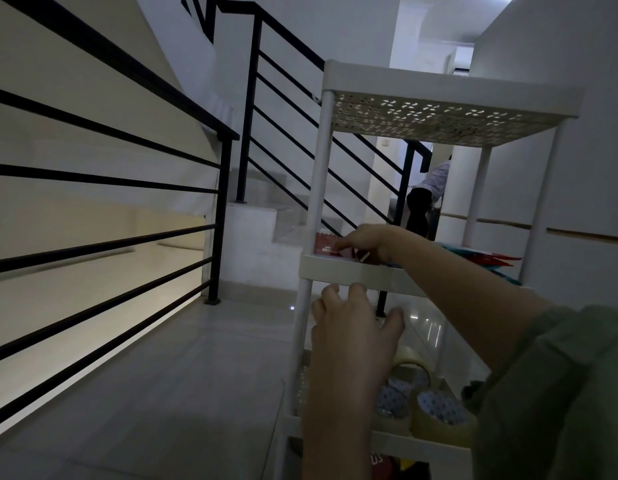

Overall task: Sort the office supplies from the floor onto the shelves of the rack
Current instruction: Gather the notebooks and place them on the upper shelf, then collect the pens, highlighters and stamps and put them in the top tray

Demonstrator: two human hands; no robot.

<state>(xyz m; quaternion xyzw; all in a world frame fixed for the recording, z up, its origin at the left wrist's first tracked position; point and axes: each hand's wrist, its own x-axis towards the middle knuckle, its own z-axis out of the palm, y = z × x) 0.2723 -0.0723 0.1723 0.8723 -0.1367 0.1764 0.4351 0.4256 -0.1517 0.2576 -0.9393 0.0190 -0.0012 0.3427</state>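
Dim stairwell landing. White plastic rack (338,268) stands at centre-right, its perforated top shelf (439,119) up at 1 o'clock. Right hand (361,242) reaches over the front rim of the middle shelf, fingers curled down onto a dark red packet (324,245) lying at that shelf's left end; contact looks like a pinch, though the light is too low to be certain of the grip. Red and teal flat items (487,258) lie at the right end of the same shelf, at 3 o'clock from the hand. Left hand (352,327) hovers just below the middle shelf's front edge, fingers spread and loose, holding nothing. Beneath it, at 5 o'clock, rolls of tape (442,415) sit on a lower shelf. Black stair railing (103,181) fills 9 o'clock. A second person (427,199) stands far back.
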